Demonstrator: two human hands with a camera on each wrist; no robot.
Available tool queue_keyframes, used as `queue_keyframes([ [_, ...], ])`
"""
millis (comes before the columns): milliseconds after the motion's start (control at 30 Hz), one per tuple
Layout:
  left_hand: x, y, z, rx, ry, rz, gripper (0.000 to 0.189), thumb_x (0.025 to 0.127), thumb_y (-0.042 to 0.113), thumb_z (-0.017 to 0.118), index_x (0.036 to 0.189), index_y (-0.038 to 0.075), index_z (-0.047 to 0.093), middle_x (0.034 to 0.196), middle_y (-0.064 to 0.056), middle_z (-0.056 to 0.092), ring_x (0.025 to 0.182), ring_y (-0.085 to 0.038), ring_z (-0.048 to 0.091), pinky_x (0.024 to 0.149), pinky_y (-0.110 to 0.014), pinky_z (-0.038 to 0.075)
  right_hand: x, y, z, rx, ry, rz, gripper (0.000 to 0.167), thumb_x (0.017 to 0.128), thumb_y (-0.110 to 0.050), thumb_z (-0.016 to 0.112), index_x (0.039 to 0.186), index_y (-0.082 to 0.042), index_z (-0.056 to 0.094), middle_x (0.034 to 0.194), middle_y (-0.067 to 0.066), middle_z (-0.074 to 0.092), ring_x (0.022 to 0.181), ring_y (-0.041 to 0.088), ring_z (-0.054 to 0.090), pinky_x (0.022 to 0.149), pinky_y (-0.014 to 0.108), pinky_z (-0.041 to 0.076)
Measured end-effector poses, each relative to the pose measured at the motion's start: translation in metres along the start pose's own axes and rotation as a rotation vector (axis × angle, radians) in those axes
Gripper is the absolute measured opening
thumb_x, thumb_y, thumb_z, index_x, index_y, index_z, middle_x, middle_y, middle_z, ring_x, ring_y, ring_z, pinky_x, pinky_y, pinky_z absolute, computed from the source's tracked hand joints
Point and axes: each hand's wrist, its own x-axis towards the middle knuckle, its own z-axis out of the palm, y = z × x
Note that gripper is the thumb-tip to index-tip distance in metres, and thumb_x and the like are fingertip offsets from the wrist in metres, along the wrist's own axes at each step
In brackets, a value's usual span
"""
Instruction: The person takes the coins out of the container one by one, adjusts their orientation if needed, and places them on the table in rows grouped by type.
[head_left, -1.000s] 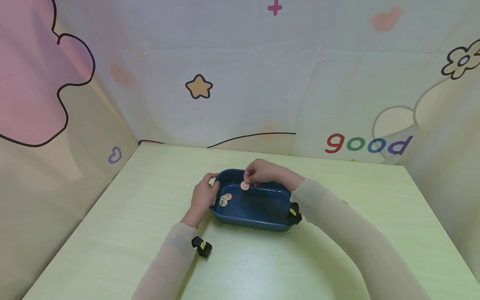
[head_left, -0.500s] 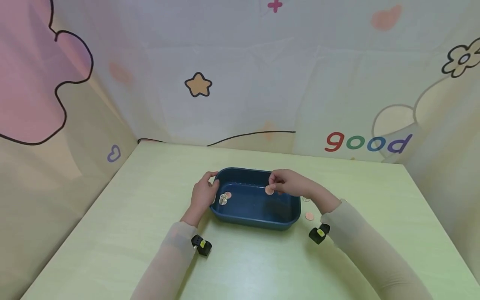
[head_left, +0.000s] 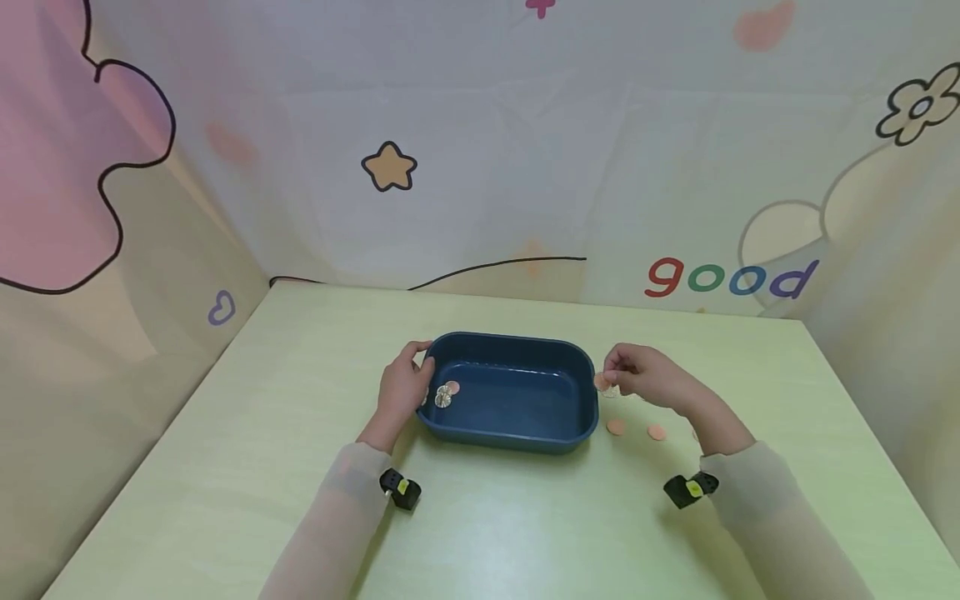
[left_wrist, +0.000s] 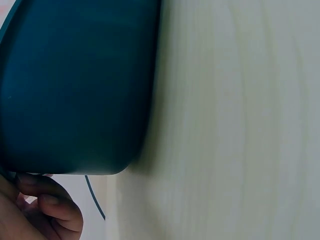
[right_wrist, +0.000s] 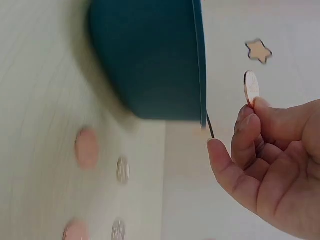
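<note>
A blue rectangular tray [head_left: 510,404] stands on the table. My left hand [head_left: 403,387] holds its left end, thumb over the rim and fingers along the outside. Inside, at the left, lie silver-coloured coins [head_left: 443,397] partly over a copper-coloured coin [head_left: 453,387]. My right hand [head_left: 651,377] is just outside the tray's right rim, pinching a copper-coloured coin [right_wrist: 251,89] between thumb and fingertips. Below it in the right wrist view, more copper coins [right_wrist: 87,147] and silver coins [right_wrist: 123,170] lie flat on the table.
The pale green table [head_left: 480,525] runs back to a patterned cloth wall [head_left: 487,183]. Loose copper coins [head_left: 657,432] lie right of the tray, some partly hidden by the right arm. Each wrist carries a small black camera [head_left: 692,490].
My right hand has moved right with the copper coin, from above the tray's inside to beyond its right rim, uncovering coins on the table. The left hand keeps its hold.
</note>
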Motion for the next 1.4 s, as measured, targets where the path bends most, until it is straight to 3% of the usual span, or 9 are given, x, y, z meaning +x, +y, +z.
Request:
queue_keyframes([
  [367,0.0,0.0,-0.001,0.0,0.009,0.019,0.04,0.102,0.018,0.054,0.139,0.006,0.061,0.057,0.005,0.039,0.05,-0.011,0.035,0.052,-0.025,0.029,-0.042,0.041,-0.026,-0.057,0.113,0.134,0.016,0.106,-0.011,0.053,0.106,0.005,0.056,0.096,0.013,0.064,0.081,0.017,0.053,0.075,0.028,0.051],
  [733,0.002,-0.001,0.0,-0.011,-0.011,0.003,0.04,0.103,0.018,0.053,0.141,0.007,0.059,0.054,0.006,0.037,0.048,-0.01,0.035,0.051,-0.025,0.029,-0.071,0.075,-0.043,-0.112,0.149,0.22,0.021,0.107,-0.012,0.051,0.11,0.009,0.055,0.092,0.009,0.06,0.077,0.014,0.051,0.07,0.026,0.05],
  [1067,0.001,-0.004,0.0,-0.011,-0.019,0.006,0.04,0.104,0.018,0.053,0.142,0.006,0.058,0.052,0.007,0.037,0.046,-0.009,0.035,0.05,-0.024,0.029,-0.087,0.108,-0.053,-0.112,0.141,0.271,0.025,0.107,-0.013,0.05,0.111,0.011,0.055,0.081,0.002,0.051,0.07,0.011,0.047,0.069,0.026,0.049],
  [1400,0.003,-0.005,0.001,0.002,-0.014,0.006,0.041,0.103,0.019,0.053,0.141,0.007,0.059,0.053,0.007,0.037,0.047,-0.008,0.034,0.05,-0.024,0.028,-0.094,0.132,-0.066,-0.127,0.087,0.348,0.021,0.104,-0.003,0.05,0.109,0.017,0.057,0.088,0.006,0.059,0.075,0.011,0.05,0.067,0.021,0.05],
])
